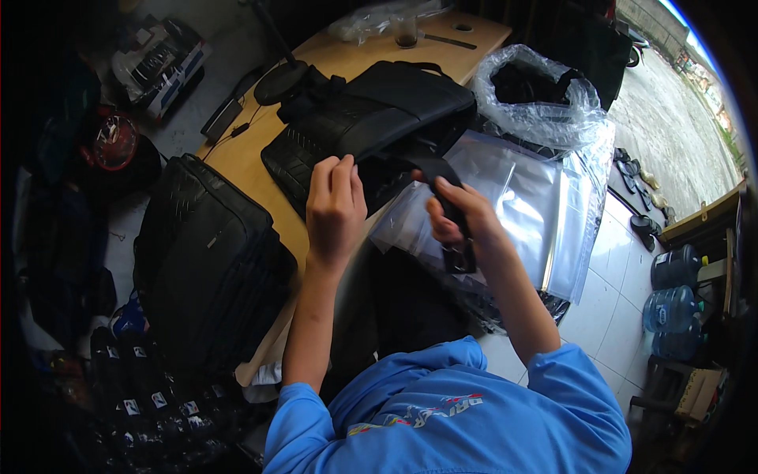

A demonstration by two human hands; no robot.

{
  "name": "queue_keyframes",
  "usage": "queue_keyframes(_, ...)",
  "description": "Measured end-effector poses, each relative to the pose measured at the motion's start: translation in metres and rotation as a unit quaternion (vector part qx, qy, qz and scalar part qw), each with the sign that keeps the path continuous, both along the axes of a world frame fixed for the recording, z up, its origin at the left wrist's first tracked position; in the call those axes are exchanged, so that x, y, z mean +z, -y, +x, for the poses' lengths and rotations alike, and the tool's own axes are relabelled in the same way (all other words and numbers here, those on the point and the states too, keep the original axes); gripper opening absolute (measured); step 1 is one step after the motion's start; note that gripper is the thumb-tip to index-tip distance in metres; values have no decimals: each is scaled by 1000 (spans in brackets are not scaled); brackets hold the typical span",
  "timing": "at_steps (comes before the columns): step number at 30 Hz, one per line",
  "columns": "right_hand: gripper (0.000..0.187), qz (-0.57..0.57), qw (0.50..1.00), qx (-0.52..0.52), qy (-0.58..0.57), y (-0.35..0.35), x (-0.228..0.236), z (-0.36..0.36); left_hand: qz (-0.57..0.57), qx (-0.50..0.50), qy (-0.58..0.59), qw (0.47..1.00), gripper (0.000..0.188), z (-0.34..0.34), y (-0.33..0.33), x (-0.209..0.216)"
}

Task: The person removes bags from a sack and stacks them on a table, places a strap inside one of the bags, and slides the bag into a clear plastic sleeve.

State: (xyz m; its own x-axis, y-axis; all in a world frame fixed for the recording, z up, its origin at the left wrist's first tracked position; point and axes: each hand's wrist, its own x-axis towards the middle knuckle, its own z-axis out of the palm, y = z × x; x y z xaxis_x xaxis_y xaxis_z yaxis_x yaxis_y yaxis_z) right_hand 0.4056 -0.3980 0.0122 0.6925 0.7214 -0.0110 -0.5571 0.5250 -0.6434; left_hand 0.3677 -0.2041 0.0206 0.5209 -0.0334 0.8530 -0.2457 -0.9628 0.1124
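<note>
A black backpack [379, 110] lies on the wooden table in front of me, its textured panel to the left and a dark opening along its near right side. My left hand [338, 207] is closed at the near edge of the backpack, fingertips pressed together on it; the exact part pinched is hidden. Gripped in my right hand [464, 212] is a black strap [452, 207], looped up toward the bag, with a dark end piece hanging below the fingers. The right hand is raised over clear plastic bags [505, 186].
Upright black bags [209, 253] stand in a row at the left of the wooden table [474, 35]. A desk-lamp base [281, 82] and a glass [405, 33] sit farther back. Crumpled plastic wrap [584, 99] lies at right. Blue water jugs [669, 310] stand on the floor.
</note>
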Motion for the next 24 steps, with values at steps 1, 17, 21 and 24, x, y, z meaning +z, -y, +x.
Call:
queue_keyframes(1,34,5,1000,14,-24,-17,-5,12,-37,-2,8,999,14,1,-1,4)
queue_keyframes(17,22,-289,559,-407,662,-147,-48,123,-89,-14,8,996,12,-3,12,15)
queue_keyframes(21,29,-465,568,-299,609,-129,-44,106,-94,-5,9,996,12,-5,11,13)
queue_keyframes(24,30,-355,604,-331,633,-140,-52,117,-94,-16,1,995,12,-1,20,16)
